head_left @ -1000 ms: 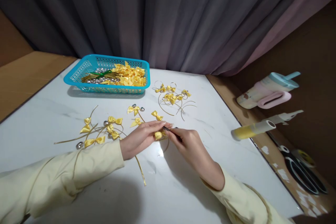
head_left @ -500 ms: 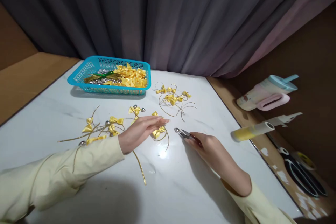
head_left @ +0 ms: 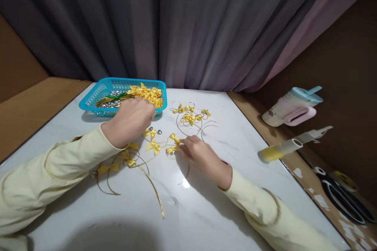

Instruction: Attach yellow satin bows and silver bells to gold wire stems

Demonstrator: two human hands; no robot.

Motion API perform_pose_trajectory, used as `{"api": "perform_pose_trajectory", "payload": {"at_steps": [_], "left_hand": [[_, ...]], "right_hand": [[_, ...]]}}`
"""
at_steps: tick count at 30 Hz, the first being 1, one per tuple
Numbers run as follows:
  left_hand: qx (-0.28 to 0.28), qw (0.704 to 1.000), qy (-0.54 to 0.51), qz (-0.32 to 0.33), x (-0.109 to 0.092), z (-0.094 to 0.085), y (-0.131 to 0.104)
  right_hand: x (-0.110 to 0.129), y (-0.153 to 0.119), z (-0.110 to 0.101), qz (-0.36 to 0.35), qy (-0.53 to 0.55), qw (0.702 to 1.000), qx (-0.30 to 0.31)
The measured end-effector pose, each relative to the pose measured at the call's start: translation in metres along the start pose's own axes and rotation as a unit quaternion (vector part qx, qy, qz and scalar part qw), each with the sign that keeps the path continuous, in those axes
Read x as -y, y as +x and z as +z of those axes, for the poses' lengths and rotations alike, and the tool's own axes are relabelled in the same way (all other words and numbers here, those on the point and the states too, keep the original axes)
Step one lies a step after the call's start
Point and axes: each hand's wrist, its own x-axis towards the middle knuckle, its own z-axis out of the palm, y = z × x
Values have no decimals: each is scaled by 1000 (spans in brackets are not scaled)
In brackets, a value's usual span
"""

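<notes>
My left hand (head_left: 129,119) is at the front rim of the blue basket (head_left: 85,102), back of the hand up and fingers curled down. What its fingertips hold, if anything, is hidden. Inside the basket lie yellow ribbon bows (head_left: 147,93), silver beads and a bundle of gold ties with a green band (head_left: 116,96). My right hand (head_left: 200,155) is closed, its fingertips by a yellow bow (head_left: 171,150) on the table. A dark red handle end of pliers (head_left: 226,162) shows behind the palm; the jaws are hidden.
More bows with gold wire ties (head_left: 191,118) lie on the white table (head_left: 165,231), along with heart-shaped silver beads (head_left: 159,131). At the right stand a tumbler (head_left: 294,106) and a tube of yellow (head_left: 279,151). Black scissors (head_left: 341,196) lie beyond the table's right edge.
My left hand has moved back and left from the bows to the basket. My right hand has moved left to the bows; the silver bead by the pliers' tips is out of sight.
</notes>
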Motion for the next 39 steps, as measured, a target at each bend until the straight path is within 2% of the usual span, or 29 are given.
{"api": "perform_pose_trajectory", "payload": {"at_steps": [3, 6, 8, 9, 11, 16, 19, 22, 26, 28, 29, 33, 37, 39], "left_hand": [[15, 982, -181, 61, -6, 12, -3], [122, 946, -289, 80, -10, 26, -7], [198, 929, -305, 76, -10, 33, -7], [214, 927, -301, 68, -9, 34, -6], [211, 934, -283, 48, -8, 34, -4], [219, 934, -281, 28, -7, 29, -5], [236, 926, -295, 22, -5, 29, -5], [287, 877, -385, 32, -3, 28, -3], [353, 754, -553, -7, -6, 22, -3], [363, 698, -616, -38, -10, 18, -5], [358, 681, -636, -53, -11, 17, -6], [331, 664, -664, -95, -17, 12, -11], [358, 631, -682, -96, -22, 9, -16], [357, 633, -681, -87, -25, 10, -18]], "right_hand": [[0, 10, 4, -11, 10, 1000, 9], [-1, 10, -6, -11, 23, 1000, -15], [-3, 9, -14, -7, 31, 999, -33], [-3, 9, -16, -7, 35, 999, -38], [-5, 9, -13, -10, 44, 998, -40], [-10, 16, 13, -26, 67, 997, -41], [-9, 17, 10, -27, 85, 993, -73], [-3, 12, -12, -35, 135, 982, -130], [8, 3, -37, -46, 256, 940, -219], [12, -1, -42, -74, 242, 931, -265], [14, -3, -43, -96, 218, 927, -289], [16, -6, -42, -172, 82, 914, -357], [14, -6, -35, -184, -40, 914, -361], [13, -5, -30, -173, -55, 916, -359]]}}
